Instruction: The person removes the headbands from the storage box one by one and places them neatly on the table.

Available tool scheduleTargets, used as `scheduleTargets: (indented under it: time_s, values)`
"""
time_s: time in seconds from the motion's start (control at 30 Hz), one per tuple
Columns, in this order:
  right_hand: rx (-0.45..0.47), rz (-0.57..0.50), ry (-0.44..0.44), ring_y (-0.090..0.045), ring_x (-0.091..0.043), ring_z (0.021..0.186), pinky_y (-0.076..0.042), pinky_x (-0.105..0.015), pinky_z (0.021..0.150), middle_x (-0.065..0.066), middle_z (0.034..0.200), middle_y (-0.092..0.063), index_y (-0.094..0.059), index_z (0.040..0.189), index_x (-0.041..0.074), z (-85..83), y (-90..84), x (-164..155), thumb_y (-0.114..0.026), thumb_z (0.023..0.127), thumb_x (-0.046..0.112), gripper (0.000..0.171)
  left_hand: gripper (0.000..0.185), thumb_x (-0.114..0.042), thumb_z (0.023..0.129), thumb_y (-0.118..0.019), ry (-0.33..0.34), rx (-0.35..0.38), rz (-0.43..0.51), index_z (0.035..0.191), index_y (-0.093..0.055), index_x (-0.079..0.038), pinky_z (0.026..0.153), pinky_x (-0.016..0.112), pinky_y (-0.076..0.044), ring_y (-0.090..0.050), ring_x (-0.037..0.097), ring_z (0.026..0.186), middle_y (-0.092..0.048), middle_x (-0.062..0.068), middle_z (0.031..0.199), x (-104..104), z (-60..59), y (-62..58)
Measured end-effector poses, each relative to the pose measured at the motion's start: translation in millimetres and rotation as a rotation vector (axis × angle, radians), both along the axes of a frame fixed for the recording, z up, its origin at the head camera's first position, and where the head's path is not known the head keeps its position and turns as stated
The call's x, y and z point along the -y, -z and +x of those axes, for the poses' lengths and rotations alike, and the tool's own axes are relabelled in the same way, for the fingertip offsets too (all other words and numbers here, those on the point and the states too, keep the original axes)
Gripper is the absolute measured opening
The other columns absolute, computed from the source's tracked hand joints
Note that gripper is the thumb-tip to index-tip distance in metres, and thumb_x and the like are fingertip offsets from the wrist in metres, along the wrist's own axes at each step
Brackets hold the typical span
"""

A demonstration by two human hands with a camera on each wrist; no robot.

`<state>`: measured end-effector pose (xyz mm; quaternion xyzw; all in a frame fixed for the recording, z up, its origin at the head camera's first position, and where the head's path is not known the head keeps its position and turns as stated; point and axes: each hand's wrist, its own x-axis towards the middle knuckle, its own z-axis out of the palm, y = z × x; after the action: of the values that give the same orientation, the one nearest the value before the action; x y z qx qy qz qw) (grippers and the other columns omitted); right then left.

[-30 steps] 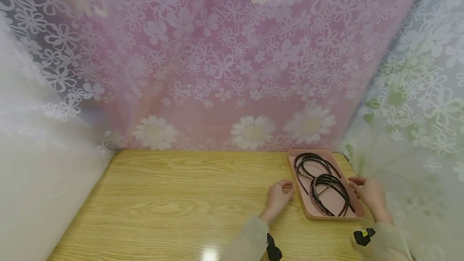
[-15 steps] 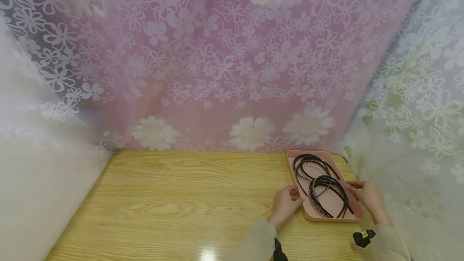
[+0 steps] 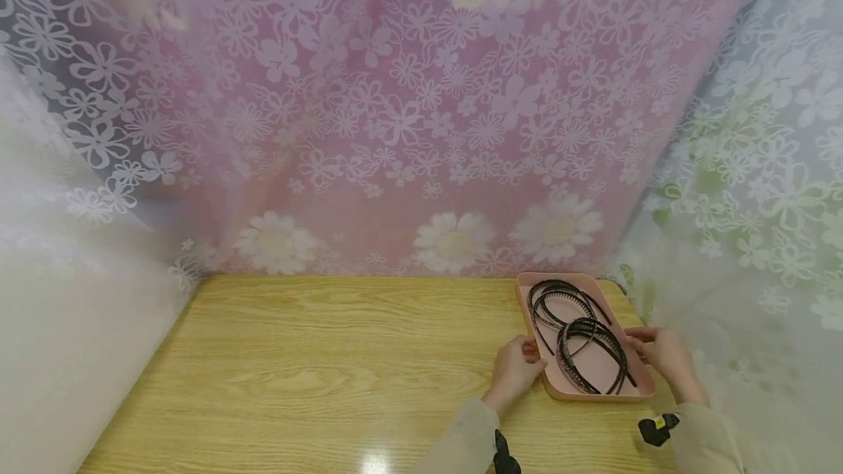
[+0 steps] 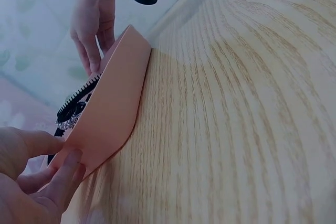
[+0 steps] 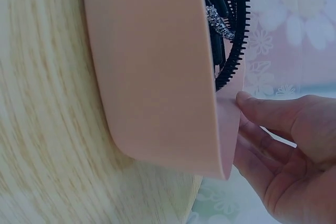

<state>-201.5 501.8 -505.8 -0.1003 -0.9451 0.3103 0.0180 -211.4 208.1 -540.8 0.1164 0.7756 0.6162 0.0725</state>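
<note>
1. Two hands hold one pink tray by its long sides at the far right of the bench.
2. Left hand meets the tray's left wall near the near corner; the left wrist view shows the thumb over the rim and the fingers curled against the outer wall, so this grip is clamped on the tray.
3. Right hand meets the right wall; in the right wrist view the thumb lies on the rim and the fingers curl under the tray's edge, so this grip is clamped on the tray as well.
4. Between the two grips lies the tray, its near short end towards the person and its far end close to the pink flowered curtain.
5. Inside the tray lie several black toothed headbands, overlapping one another; one group sits at the far end and another at the near end.
6. One headband shows a sparkly strip in the right wrist view.
7. Whether the tray's base rests flat on the bench or is raised off it, I cannot tell.
8. Both sleeves carry a small black clip at the wrist.
</note>
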Motion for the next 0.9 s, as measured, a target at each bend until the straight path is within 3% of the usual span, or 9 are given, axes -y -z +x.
scheduleTargets:
  time_s: [0.37, 0.6, 0.9]
  values:
    - [-0.019, -0.033, -0.058, -0.073, -0.032, 0.082, -0.061, -0.039, 0.068, -0.035, 0.111, -0.067, -0.063, 0.123, -0.017, 1.8, 1.9, 5, -0.059, 0.103, 0.01, 0.034, 0.036, 0.002, 0.085, -0.077, -0.013, 0.017, 0.055, 0.12, -0.068, 0.005, 0.074, 0.021, -0.057, -0.072, 0.015, 0.087, -0.073, 0.007, 0.103, 11, -3.3, 4.9]
    - [0.021, -0.094, -0.095, -0.073, -0.035, 0.087, -0.061, -0.039, 0.071, -0.039, 0.12, -0.062, -0.058, 0.129, -0.018, 3.8, -4.6, 14, -0.061, 0.102, 0.009, 0.038, 0.038, 0.002, 0.085, -0.076, -0.012, 0.03, 0.073, 0.122, -0.067, 0.006, 0.076, 0.024, -0.058, -0.072, 0.018, 0.09, -0.073, 0.01, 0.105, 21, -4.4, 4.1]
    - [0.066, -0.19, -0.067, -0.072, -0.028, 0.089, -0.061, -0.038, 0.075, -0.034, 0.118, -0.065, -0.055, 0.133, -0.018, 4.7, -1.5, 19, -0.061, 0.102, 0.011, 0.043, 0.037, 0.004, 0.086, -0.075, -0.013, 0.046, 0.114, 0.121, -0.067, 0.007, 0.076, 0.026, -0.059, -0.072, 0.022, 0.093, -0.072, 0.013, 0.106, 31, -4.2, 2.3]
